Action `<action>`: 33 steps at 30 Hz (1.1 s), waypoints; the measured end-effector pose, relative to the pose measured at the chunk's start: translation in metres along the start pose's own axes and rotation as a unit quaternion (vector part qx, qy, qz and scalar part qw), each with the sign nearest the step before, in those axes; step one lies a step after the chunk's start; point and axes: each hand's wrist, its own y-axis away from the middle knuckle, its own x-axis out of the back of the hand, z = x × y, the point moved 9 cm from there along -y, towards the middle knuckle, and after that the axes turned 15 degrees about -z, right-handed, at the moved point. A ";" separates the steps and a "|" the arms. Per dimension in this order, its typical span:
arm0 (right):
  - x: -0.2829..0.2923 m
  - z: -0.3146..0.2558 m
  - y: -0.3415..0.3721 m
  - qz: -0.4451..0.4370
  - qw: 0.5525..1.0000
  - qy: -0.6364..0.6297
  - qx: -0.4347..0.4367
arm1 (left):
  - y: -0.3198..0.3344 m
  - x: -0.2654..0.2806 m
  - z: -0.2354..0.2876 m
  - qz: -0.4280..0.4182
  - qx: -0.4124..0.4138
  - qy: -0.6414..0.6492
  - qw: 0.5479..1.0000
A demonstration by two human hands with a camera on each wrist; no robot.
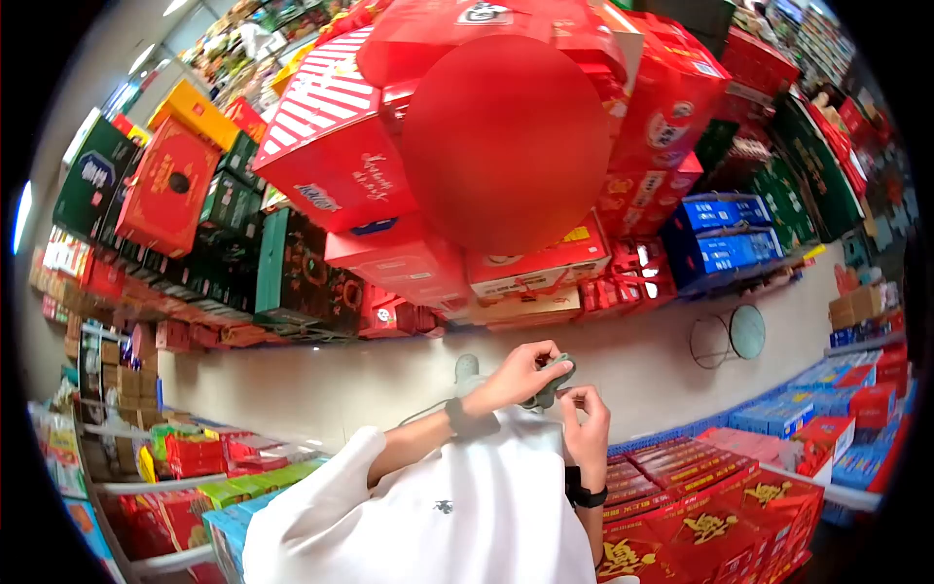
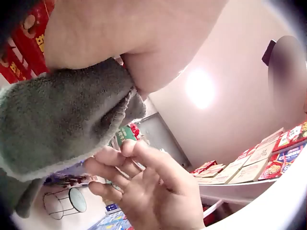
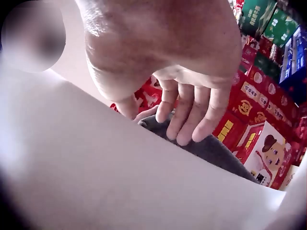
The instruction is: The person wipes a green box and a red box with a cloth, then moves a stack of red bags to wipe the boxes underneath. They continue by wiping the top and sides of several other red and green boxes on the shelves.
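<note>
A folded grey fuzzy cloth [image 2: 62, 120] with a pale stitched edge fills the left side of the left wrist view. My left hand [image 1: 525, 375] grips it in front of my white shirt, and in the head view only a small dark bundle of the cloth [image 1: 552, 380] shows past the fingers. My right hand [image 1: 587, 428] is just to the right of the bundle, its fingers loosely bent and holding nothing. In the right wrist view the fingertips [image 3: 201, 134] of that hand overlap the cloth [image 3: 206, 155]. Part of the cloth is hidden behind the white sleeve there.
Stacked red gift boxes [image 1: 341, 146] rise in front across the pale floor [image 1: 292, 384]. A round-topped wire stool [image 1: 747, 331] stands to the right on the floor. Close behind my right arm are red boxes with gold lettering [image 1: 710, 521]. Shelves with packages [image 1: 195, 487] stand at left.
</note>
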 end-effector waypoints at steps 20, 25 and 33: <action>-0.038 -0.027 -0.084 0.035 0.998 -0.047 0.009 | 0.080 0.153 0.007 -0.077 -0.025 -0.225 0.971; -0.072 -0.087 -0.115 -0.013 0.997 0.072 0.003 | 0.125 0.229 0.017 -0.097 0.009 -0.309 0.946; -0.131 -0.126 -0.153 -0.107 0.988 0.090 -0.067 | 0.205 0.334 0.056 -0.077 0.027 -0.352 0.933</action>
